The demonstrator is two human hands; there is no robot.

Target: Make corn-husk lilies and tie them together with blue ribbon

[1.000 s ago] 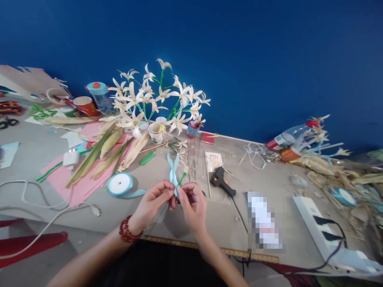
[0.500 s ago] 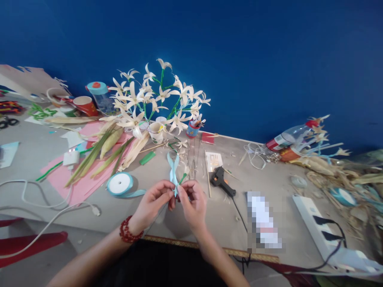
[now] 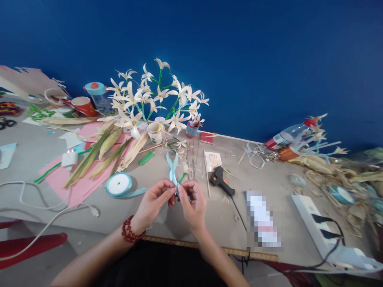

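A light blue ribbon (image 3: 172,169) rises in loops from between my fingertips, just above the front part of the table. My left hand (image 3: 158,197), with a red bead bracelet at the wrist, pinches the ribbon from the left. Thumb and fingers of my right hand (image 3: 193,201) close on its lower end from the right. The two hands meet there, so the gripped part is mostly hidden. Left of them stands a ribbon spool (image 3: 119,184) with a blue strip trailing toward my left hand. A glue gun (image 3: 220,180) lies to the right of my right hand.
White flowers on green stems (image 3: 161,93) stand in a paper cup (image 3: 154,133) by the blue wall. Corn husks (image 3: 107,145) lie on pink paper (image 3: 56,179). A power strip (image 3: 311,223), a plastic bottle (image 3: 281,139) and dried husks occupy the right side.
The hands have drawn slightly closer together at the ribbon's lower end, and less of its tip shows below the fingers. The view has shifted slightly.
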